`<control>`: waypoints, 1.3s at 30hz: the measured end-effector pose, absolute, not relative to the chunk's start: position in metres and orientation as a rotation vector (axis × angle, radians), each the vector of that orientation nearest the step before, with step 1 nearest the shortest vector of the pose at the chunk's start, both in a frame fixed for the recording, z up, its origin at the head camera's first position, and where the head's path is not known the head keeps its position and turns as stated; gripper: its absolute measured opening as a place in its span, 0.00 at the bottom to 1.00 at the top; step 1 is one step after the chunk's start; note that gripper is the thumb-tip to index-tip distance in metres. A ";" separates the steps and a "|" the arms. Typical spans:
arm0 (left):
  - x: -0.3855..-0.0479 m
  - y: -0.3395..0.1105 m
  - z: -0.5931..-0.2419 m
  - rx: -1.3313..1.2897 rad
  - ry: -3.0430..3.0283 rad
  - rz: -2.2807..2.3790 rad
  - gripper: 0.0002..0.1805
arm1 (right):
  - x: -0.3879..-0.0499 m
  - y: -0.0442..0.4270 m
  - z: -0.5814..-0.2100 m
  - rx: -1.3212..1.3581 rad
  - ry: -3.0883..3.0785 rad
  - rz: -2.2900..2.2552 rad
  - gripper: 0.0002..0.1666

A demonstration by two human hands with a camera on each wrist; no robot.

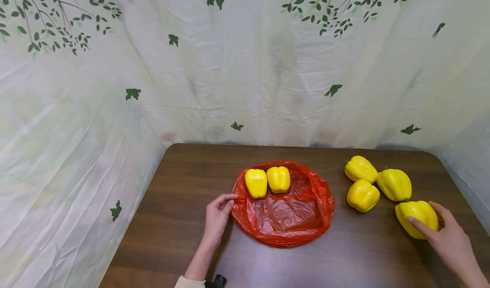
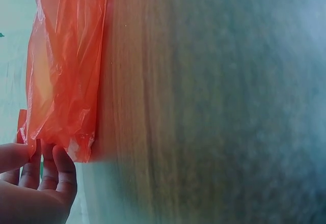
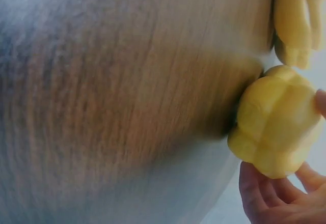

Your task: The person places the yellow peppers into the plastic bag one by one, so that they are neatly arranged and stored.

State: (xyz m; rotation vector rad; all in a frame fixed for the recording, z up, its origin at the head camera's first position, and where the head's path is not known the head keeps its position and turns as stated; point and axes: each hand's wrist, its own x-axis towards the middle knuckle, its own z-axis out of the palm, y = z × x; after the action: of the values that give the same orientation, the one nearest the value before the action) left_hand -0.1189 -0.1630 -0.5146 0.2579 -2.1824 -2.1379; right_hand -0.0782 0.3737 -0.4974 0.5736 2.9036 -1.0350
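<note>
A red plastic bag (image 1: 285, 213) lies with its mouth spread wide on the table, two yellow bell peppers (image 1: 256, 183) inside toward its back left. The left hand (image 1: 219, 220) pinches the bag's left rim; in the left wrist view, thumb and fingers of that hand (image 2: 41, 183) hold the red film (image 2: 66, 71). At the right, the right hand (image 1: 448, 237) grips a yellow pepper (image 1: 417, 218), thumb on the near side and fingers behind. The right wrist view shows this pepper (image 3: 277, 122) between the thumb and fingers of the right hand (image 3: 285, 198).
Three more yellow peppers (image 1: 394, 184) stand close together behind and left of the gripped one, right of the bag. The brown wooden table (image 1: 191, 169) ends at a pale curtain (image 1: 249, 67) printed with leaves, which also hangs along both sides.
</note>
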 end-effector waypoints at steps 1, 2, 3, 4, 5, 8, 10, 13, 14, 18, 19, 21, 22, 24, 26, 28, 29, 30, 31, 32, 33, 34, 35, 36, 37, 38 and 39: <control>-0.119 -0.163 -0.515 0.251 -2.184 -2.131 0.10 | -0.079 0.373 -0.497 0.591 2.893 -1.038 0.56; -0.119 -0.163 -0.516 0.244 -2.189 -2.123 0.10 | -0.079 0.373 -0.496 0.608 2.883 -1.039 0.57; -0.119 -0.163 -0.517 0.242 -2.189 -2.121 0.10 | -0.080 0.373 -0.496 0.623 2.869 -1.043 0.57; -0.119 -0.163 -0.518 0.241 -2.191 -2.117 0.10 | -0.080 0.372 -0.495 0.633 2.861 -1.050 0.58; -0.119 -0.163 -0.518 0.243 -2.192 -2.115 0.10 | -0.080 0.372 -0.495 0.644 2.848 -1.054 0.58; -0.119 -0.163 -0.517 0.257 -2.200 -2.114 0.11 | -0.080 0.372 -0.494 0.672 2.805 -1.048 0.60; -0.119 -0.164 -0.517 0.266 -2.202 -2.119 0.11 | -0.081 0.372 -0.493 0.685 2.777 -1.034 0.61; -0.119 -0.164 -0.516 0.264 -2.193 -2.131 0.11 | -0.082 0.374 -0.495 0.696 2.738 -1.011 0.63; -0.119 -0.164 -0.516 0.259 -2.193 -2.129 0.11 | -0.082 0.375 -0.495 0.694 2.734 -1.003 0.63; -0.119 -0.164 -0.517 0.257 -2.187 -2.128 0.11 | -0.081 0.379 -0.498 0.677 2.713 -0.977 0.64; -0.119 -0.164 -0.517 0.259 -2.189 -2.126 0.11 | -0.081 0.380 -0.499 0.672 2.710 -0.970 0.64; -0.120 -0.164 -0.518 0.264 -2.187 -2.130 0.11 | -0.082 0.380 -0.499 0.658 2.707 -0.950 0.64; -0.120 -0.164 -0.518 0.265 -2.183 -2.133 0.11 | -0.082 0.380 -0.498 0.651 2.708 -0.939 0.64; -0.120 -0.164 -0.519 0.263 -2.174 -2.138 0.11 | -0.081 0.380 -0.498 0.619 2.731 -0.922 0.63; -0.120 -0.164 -0.519 0.260 -2.166 -2.141 0.11 | -0.080 0.379 -0.497 0.594 2.764 -0.911 0.62; -0.120 -0.164 -0.520 0.258 -2.164 -2.136 0.11 | -0.078 0.378 -0.496 0.571 2.799 -0.899 0.60; -0.119 -0.164 -0.520 0.260 -2.164 -2.135 0.11 | -0.077 0.378 -0.496 0.563 2.812 -0.892 0.60; -0.119 -0.165 -0.520 0.263 -2.162 -2.135 0.11 | -0.076 0.377 -0.495 0.562 2.822 -0.883 0.59; -0.119 -0.165 -0.520 0.263 -2.167 -2.129 0.11 | -0.075 0.376 -0.495 0.562 2.828 -0.876 0.59; -0.119 -0.165 -0.519 0.264 -2.166 -2.130 0.11 | -0.074 0.375 -0.494 0.566 2.832 -0.867 0.59; -0.119 -0.165 -0.519 0.263 -2.169 -2.127 0.11 | -0.073 0.375 -0.494 0.572 2.830 -0.863 0.60; -0.119 -0.165 -0.519 0.263 -2.170 -2.125 0.11 | -0.073 0.374 -0.494 0.578 2.828 -0.862 0.60; -0.119 -0.165 -0.518 0.263 -2.172 -2.126 0.11 | -0.072 0.373 -0.494 0.587 2.821 -0.864 0.60; -0.118 -0.165 -0.518 0.259 -2.173 -2.122 0.11 | -0.071 0.372 -0.494 0.594 2.814 -0.869 0.60; -0.118 -0.165 -0.518 0.258 -2.174 -2.122 0.11 | -0.071 0.371 -0.495 0.599 2.807 -0.877 0.61; -0.119 -0.165 -0.518 0.259 -2.172 -2.125 0.11 | -0.070 0.370 -0.495 0.601 2.801 -0.886 0.61; -0.119 -0.165 -0.518 0.258 -2.174 -2.124 0.11 | -0.070 0.370 -0.496 0.595 2.796 -0.900 0.61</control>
State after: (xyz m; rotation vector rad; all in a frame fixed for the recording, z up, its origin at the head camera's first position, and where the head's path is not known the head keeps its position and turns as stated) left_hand -0.1186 -0.1648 -0.5180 0.2584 -2.1742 -2.1236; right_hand -0.0695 0.3697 -0.4959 0.5954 2.7964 -0.9005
